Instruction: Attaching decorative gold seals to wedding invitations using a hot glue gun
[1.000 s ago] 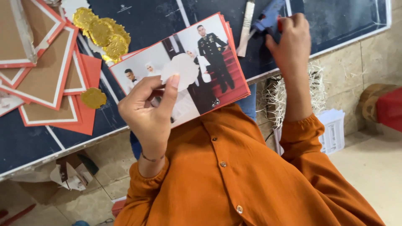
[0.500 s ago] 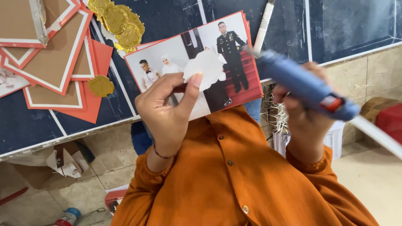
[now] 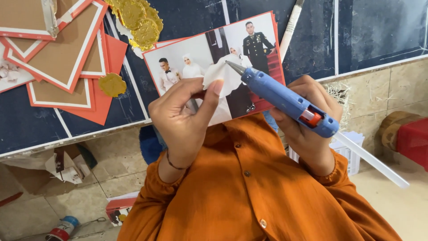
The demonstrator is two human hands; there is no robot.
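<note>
- Dark blue work surface (image 3: 187, 22) marked with thin white lines; below its pale edge lies a beige tiled floor (image 3: 111, 165).
- Photo print (image 3: 209, 53), a glossy rectangle with a red border, is held over the surface's near edge; a white cut-out paper piece (image 3: 223, 80) lies against its middle.
- Left hand (image 3: 183, 120) pinches the print's lower edge, thumb on the white piece, fingers curled behind.
- Right hand (image 3: 305, 120) is closed around a blue plastic glue gun (image 3: 285, 98) with an orange trigger; its metal nozzle tip touches the white piece. A translucent glue stick (image 3: 370, 156) protrudes from the rear of the gun.
- Orange buttoned sleeves (image 3: 249, 192) cover both forearms.
- Left of the print: stacked brown cardboard panels (image 3: 62, 53) with white and red borders, and embossed gold foil rounds (image 3: 138, 22).
- On the floor: a small white plastic basket (image 3: 352, 151), torn paper scraps (image 3: 67, 167), and a small can (image 3: 62, 227).
</note>
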